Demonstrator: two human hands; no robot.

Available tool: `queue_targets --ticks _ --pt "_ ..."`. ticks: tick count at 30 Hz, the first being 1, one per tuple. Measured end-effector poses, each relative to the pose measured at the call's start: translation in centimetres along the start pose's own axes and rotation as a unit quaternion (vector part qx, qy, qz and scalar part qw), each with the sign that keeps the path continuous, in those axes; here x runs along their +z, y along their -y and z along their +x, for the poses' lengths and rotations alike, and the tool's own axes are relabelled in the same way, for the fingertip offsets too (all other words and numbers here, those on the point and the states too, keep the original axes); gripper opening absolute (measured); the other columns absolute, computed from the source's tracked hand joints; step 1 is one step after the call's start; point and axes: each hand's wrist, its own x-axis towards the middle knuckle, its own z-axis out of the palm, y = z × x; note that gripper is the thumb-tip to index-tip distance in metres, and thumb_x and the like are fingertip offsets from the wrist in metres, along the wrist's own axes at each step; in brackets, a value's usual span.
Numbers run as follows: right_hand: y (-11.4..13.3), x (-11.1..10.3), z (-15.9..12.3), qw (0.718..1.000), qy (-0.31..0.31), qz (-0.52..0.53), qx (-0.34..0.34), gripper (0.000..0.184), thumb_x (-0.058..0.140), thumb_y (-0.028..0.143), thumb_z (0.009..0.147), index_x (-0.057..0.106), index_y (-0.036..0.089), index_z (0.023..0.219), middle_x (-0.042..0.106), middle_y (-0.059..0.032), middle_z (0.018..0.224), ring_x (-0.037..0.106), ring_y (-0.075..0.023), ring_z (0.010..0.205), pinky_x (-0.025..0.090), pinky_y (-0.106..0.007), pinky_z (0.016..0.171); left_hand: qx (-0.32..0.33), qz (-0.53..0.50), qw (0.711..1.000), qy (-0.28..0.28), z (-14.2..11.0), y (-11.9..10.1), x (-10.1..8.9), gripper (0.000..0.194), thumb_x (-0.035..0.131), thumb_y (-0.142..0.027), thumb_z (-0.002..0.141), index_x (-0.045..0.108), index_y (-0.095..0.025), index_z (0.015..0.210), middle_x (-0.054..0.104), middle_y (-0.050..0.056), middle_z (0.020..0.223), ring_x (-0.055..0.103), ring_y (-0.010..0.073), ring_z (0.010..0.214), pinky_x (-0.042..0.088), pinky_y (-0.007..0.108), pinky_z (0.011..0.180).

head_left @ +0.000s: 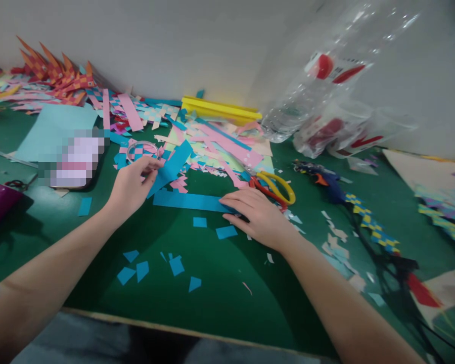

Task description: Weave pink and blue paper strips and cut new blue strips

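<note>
My left hand (134, 182) pinches a blue paper strip (177, 157), which slants up to the right from the fingers. Behind that hand lies a clear ring, like a tape roll (143, 143), on checked woven paper. My right hand (256, 217) has its fingers and thumb closed at the right end of a second blue paper strip (185, 201), lying flat on the green table (174, 313). Just beyond the right hand are scissors (276, 184) with yellow and red handles. Small blue paper scraps (177, 264) are scattered in front of both hands.
Cut paper strips and a yellow bar (220, 108) lie along the wall. A phone (78, 162) rests at left, near a purple device (2, 205). At right are a plastic bottle (314, 86), cups (333, 129) and a dark blue glue gun (331, 187) with a cord.
</note>
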Motion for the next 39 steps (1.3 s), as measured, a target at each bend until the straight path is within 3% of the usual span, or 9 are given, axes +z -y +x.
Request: queue_targets --ticks 6,13,17,19,23,28,32,36,39 --pt "0.1 0.2 0.0 0.999 0.019 -0.006 0.035 0.04 0.046 0.039 0.094 0.05 0.021 0.13 0.063 -0.0106 0.126 0.056 -0.0261 0.12 0.039 -0.055 0.107 0.023 -0.049 0.998 -0.006 -0.1 0.1 0.3 0.021 0.054 -0.018 0.085 0.06 -0.018 0.105 0.07 0.006 0.102 0.067 0.0174 0.094 0.052 0.032 0.088" --pt "-0.1 0.8 -0.2 0.997 0.048 -0.015 0.066 0.055 0.042 0.044 0.095 0.031 0.02 0.144 0.051 -0.0123 0.141 0.045 -0.0263 0.133 0.03 -0.057 0.113 -0.002 -0.105 0.994 0.011 -0.2 -1.1 0.1 0.018 0.055 -0.017 0.084 0.063 -0.016 0.099 0.071 0.006 0.098 0.068 0.0168 0.089 0.054 0.029 0.082" --pt "0.6 0.5 0.0 0.998 -0.003 -0.032 0.062 0.056 0.044 0.046 0.094 0.033 0.021 0.143 0.04 -0.015 0.149 0.034 -0.0302 0.14 0.026 -0.06 0.113 -0.014 -0.114 0.993 0.023 -0.7 -2.2 -0.2 0.02 0.055 -0.02 0.085 0.07 -0.019 0.098 0.073 0.004 0.101 0.067 0.0177 0.092 0.055 0.029 0.083" --pt "1.7 0.2 0.1 0.997 -0.043 -0.011 0.056 0.056 0.045 0.044 0.094 0.029 0.025 0.144 0.043 -0.0133 0.147 0.036 -0.0295 0.138 0.027 -0.058 0.113 -0.012 -0.147 0.989 0.027 -1.2 -2.8 -0.1 0.022 0.056 -0.023 0.085 0.072 -0.02 0.099 0.072 0.004 0.106 0.066 0.0193 0.098 0.056 0.03 0.083" --pt "4.5 -0.3 0.4 0.995 -0.025 0.092 0.02 0.063 0.041 0.045 0.095 0.012 0.03 0.149 0.049 -0.0101 0.142 0.045 -0.026 0.133 0.037 -0.05 0.109 0.012 -0.224 0.969 0.107 -2.4 -4.0 0.5 0.02 0.059 -0.026 0.084 0.074 -0.021 0.097 0.072 0.006 0.106 0.066 0.0204 0.1 0.057 0.031 0.082" --pt "5.4 0.0 0.1 0.989 0.021 0.136 0.059 0.071 0.039 0.052 0.093 0.002 0.032 0.151 0.044 -0.0103 0.146 0.045 -0.0298 0.132 0.051 -0.045 0.094 0.028 -0.248 0.941 0.228 -2.6 -4.1 1.0 0.019 0.057 -0.023 0.085 0.073 -0.023 0.095 0.074 0.004 0.099 0.069 0.0174 0.09 0.057 0.029 0.079" --pt "4.3 0.3 -0.1 0.978 -0.04 0.169 0.111 0.063 0.035 0.051 0.095 0.011 0.033 0.15 0.041 -0.0087 0.147 0.045 -0.0302 0.131 0.05 -0.046 0.095 0.015 -0.163 0.961 0.223 -1.7 -3.1 0.6 0.019 0.055 -0.023 0.084 0.072 -0.021 0.094 0.074 0.003 0.09 0.068 0.0159 0.077 0.056 0.028 0.069" --pt "3.6 0.5 0.2 0.957 -0.138 0.21 0.146 0.047 0.045 0.039 0.094 0.041 0.026 0.138 0.059 -0.0107 0.119 0.058 -0.0256 0.11 0.052 -0.044 0.091 0.041 -0.094 0.966 0.236 -1.3 -2.6 0.2 0.019 0.054 -0.025 0.084 0.071 -0.021 0.093 0.072 0.003 0.089 0.066 0.0157 0.075 0.052 0.026 0.066" --pt "3.6 0.7 0.4 0.941 -0.186 0.221 0.174 0.033 0.053 0.032 0.09 0.055 0.025 0.122 0.063 -0.0084 0.103 0.062 -0.0233 0.098 0.053 -0.042 0.086 0.051 -0.087 0.967 0.235 -1.5 -2.6 0.2 0.019 0.055 -0.03 0.085 0.069 -0.021 0.094 0.071 0.003 0.091 0.065 0.0159 0.079 0.052 0.027 0.069"
